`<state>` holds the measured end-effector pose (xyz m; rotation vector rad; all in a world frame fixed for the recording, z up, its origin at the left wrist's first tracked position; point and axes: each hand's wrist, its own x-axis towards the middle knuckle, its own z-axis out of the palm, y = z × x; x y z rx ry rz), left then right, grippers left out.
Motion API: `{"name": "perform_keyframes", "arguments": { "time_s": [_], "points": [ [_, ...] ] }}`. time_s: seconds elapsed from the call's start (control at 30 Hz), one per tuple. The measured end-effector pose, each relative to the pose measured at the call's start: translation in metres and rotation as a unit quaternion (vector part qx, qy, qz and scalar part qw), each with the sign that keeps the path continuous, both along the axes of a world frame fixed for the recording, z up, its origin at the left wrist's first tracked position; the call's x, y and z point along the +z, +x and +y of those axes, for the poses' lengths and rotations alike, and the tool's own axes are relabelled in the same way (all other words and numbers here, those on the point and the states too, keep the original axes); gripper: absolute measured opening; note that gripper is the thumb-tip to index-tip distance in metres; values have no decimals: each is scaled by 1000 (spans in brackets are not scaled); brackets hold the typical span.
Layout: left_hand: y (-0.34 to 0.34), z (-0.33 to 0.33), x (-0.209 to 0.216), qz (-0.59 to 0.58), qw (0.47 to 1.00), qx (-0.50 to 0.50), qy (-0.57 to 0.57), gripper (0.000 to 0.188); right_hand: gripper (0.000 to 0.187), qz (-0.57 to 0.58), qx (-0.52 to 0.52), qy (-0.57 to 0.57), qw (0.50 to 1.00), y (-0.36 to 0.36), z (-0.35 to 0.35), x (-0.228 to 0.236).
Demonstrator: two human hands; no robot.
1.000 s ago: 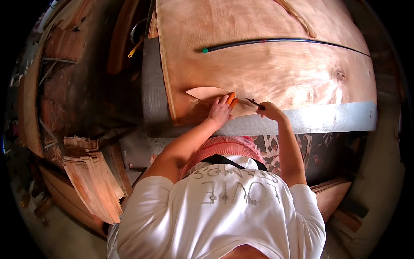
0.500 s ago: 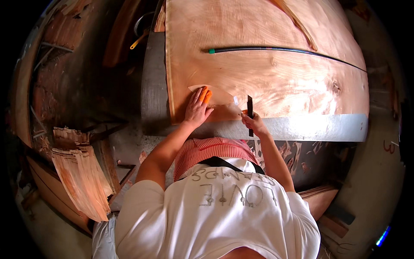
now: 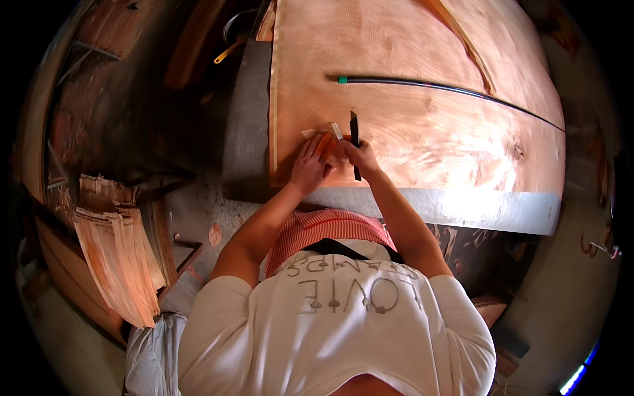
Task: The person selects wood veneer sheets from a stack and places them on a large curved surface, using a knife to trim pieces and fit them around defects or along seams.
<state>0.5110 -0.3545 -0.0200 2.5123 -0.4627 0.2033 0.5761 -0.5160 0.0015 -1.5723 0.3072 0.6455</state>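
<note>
My left hand [image 3: 312,166] lies with its fingers stretched out on the sheet of wood veneer [image 3: 409,125], orange covers on some fingertips. A pale corner of a loose veneer piece [image 3: 306,133] shows beside those fingers; the rest is hidden beneath the hands. Close against it on the right, my right hand [image 3: 363,158] is closed round a narrow black knife [image 3: 354,129] with a slanted tip, which points away from me. A small whitish strip [image 3: 337,131] sticks out by the right fingers; I cannot tell how it is held.
A thin black rod with a green end [image 3: 343,80] lies across the sheet beyond my hands. Farther back is a long wood strip [image 3: 465,41]. The grey metal table edge [image 3: 422,201] runs in front of me. Stacked veneer offcuts [image 3: 119,257] stand at the left.
My right hand has moved left and away from me with the black knife, meeting my left hand. The loose veneer piece is now mostly covered. The whole view has shifted slightly.
</note>
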Motion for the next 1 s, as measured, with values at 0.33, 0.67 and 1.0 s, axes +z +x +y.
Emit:
{"name": "perform_keyframes", "arguments": {
  "time_s": [0.33,0.67,1.0],
  "points": [
    [-1,-1,4,24,999,32,0,53,22,19,32,-51,998,-3,3,-13],
    [32,5,10,79,982,-20,172,26,24,56,42,-62,996,0,5,-12],
    [43,-2,7,54,979,-45,189,19,19,-60,302,-208,928,33,-66,-8]
  ]
}}
